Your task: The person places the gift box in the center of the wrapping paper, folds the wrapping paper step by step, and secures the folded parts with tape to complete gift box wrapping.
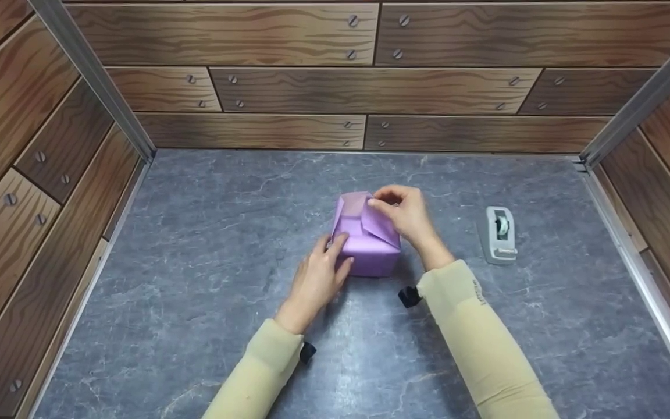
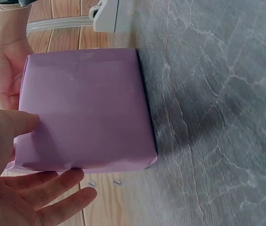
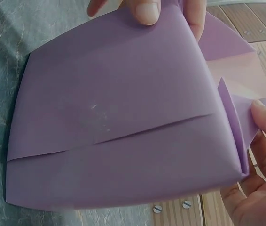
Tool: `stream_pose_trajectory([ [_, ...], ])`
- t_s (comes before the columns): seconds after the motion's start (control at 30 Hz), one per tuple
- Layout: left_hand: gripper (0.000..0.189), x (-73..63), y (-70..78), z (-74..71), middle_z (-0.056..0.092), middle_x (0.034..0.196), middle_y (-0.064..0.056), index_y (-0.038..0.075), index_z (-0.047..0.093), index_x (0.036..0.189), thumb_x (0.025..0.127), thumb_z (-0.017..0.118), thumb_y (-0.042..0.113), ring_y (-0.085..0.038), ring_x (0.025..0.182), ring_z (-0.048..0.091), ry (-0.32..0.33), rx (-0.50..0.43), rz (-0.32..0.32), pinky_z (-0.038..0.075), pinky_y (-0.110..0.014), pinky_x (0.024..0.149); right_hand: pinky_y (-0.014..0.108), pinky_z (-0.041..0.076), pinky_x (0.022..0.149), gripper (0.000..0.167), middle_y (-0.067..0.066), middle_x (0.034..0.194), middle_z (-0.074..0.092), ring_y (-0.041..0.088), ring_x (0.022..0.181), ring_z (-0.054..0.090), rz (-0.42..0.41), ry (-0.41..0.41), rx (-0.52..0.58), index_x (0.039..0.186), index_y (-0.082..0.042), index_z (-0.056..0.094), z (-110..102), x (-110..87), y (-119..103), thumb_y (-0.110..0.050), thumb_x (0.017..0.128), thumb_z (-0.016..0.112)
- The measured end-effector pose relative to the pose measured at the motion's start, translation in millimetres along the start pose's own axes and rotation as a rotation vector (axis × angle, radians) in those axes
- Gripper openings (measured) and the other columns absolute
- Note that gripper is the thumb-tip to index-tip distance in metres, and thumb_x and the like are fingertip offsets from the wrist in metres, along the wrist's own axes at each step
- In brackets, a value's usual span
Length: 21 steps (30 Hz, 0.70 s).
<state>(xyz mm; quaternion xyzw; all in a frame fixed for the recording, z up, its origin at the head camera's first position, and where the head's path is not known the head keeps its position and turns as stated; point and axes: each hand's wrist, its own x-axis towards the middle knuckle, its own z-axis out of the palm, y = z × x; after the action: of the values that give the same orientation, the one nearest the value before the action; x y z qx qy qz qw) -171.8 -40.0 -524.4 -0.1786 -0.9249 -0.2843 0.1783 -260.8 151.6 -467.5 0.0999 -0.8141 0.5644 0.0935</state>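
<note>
A box wrapped in purple paper [image 1: 370, 260] stands on the grey tabletop, with loose paper flaps raised on top and a paler inner side showing. My left hand [image 1: 316, 274] holds the box at its left side; the thumb [image 2: 26, 123] lies against the near face and the fingers [image 2: 67, 181] lie along the adjoining side. At the top right, my right hand [image 1: 410, 215] pinches the edge of a folded flap [image 3: 243, 115] between thumb and fingers. A paper seam runs across the side facing the right wrist view.
A grey tape dispenser [image 1: 499, 235] with a roll in it stands on the marbled tabletop [image 1: 224, 233], right of the box. Wood-patterned panels [image 1: 288, 90] enclose the back and both sides, with metal rails [image 1: 643, 291] along the edges.
</note>
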Motion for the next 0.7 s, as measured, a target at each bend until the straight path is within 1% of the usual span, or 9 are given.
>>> stream_pose_trajectory([
  [0.17,0.045,-0.6,0.1,2.1,0.059,0.121,-0.02,0.01,0.059,0.133,0.093,0.069,0.027,-0.039,0.082,0.068,0.019,0.0,0.01,0.056,-0.049,0.064,0.025,0.048,0.072,0.012,0.009,0.085,0.069,0.014,0.078,0.059,-0.035,-0.003,0.053,0.093,0.006,0.071,1.4,1.7,-4.5,-0.004,0.087,0.072],
  [0.3,0.046,-0.5,1.0,2.2,0.059,0.121,-0.02,0.01,0.059,0.134,0.092,0.069,0.027,-0.039,0.083,0.067,0.02,-0.005,0.008,0.056,-0.049,0.066,0.023,0.046,0.069,0.009,0.006,0.082,0.066,0.013,0.074,0.057,-0.062,-0.016,0.035,0.091,0.005,0.068,2.3,3.4,-6.7,-0.004,0.09,0.069],
  [0.37,0.047,-0.5,1.0,2.2,0.058,0.122,-0.02,0.01,0.058,0.134,0.092,0.069,0.027,-0.04,0.083,0.067,0.013,-0.004,0.007,0.056,-0.049,0.066,0.023,0.046,0.068,0.011,0.006,0.082,0.066,0.014,0.073,0.057,-0.062,-0.02,0.028,0.094,0.006,0.068,1.8,3.1,-6.9,-0.004,0.089,0.069],
  [0.53,0.047,-0.4,0.6,1.8,0.058,0.122,-0.02,0.01,0.058,0.134,0.093,0.069,0.028,-0.04,0.082,0.067,0.011,0.002,0.007,0.056,-0.049,0.067,0.029,0.049,0.074,0.022,0.013,0.09,0.068,0.02,0.083,0.062,-0.04,-0.009,0.041,0.106,0.006,0.066,-2.5,-3.9,-5.3,-0.002,0.087,0.072],
  [0.63,0.046,0.0,0.6,1.3,0.058,0.121,-0.02,0.01,0.058,0.134,0.093,0.069,0.028,-0.04,0.083,0.067,0.015,0.008,0.007,0.056,-0.049,0.067,0.031,0.049,0.075,0.025,0.015,0.096,0.067,0.024,0.089,0.062,-0.029,0.018,0.024,0.107,0.004,0.066,-6.4,-12.4,-1.4,-0.001,0.085,0.074],
  [0.7,0.046,0.2,0.6,1.1,0.059,0.121,-0.021,0.01,0.058,0.134,0.093,0.069,0.028,-0.04,0.084,0.067,0.017,0.007,0.007,0.056,-0.05,0.067,0.033,0.049,0.075,0.026,0.016,0.099,0.066,0.027,0.092,0.062,-0.035,0.044,0.002,0.107,0.005,0.065,-8.6,-19.6,2.1,0.0,0.083,0.074],
])
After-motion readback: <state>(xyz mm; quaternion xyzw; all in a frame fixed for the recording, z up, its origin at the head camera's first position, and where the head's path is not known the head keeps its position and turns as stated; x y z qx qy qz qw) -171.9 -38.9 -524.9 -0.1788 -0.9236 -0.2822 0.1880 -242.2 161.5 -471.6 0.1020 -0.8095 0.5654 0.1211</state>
